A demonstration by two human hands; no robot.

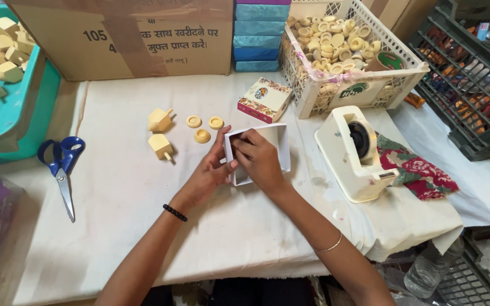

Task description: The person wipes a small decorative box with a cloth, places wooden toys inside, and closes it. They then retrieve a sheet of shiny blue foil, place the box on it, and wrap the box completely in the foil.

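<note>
Both hands clamped the small white box [256, 148] on the tabletop [120, 192], left hand [211, 173] at its near-left corner, right hand [259, 158] over its middle.

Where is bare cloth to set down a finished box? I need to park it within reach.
Free: the near cloth between the blue scissors and the left hand, and the strip below the tape dispenser. Crowded: around the wooden tops, the discs and the white basket.
</note>
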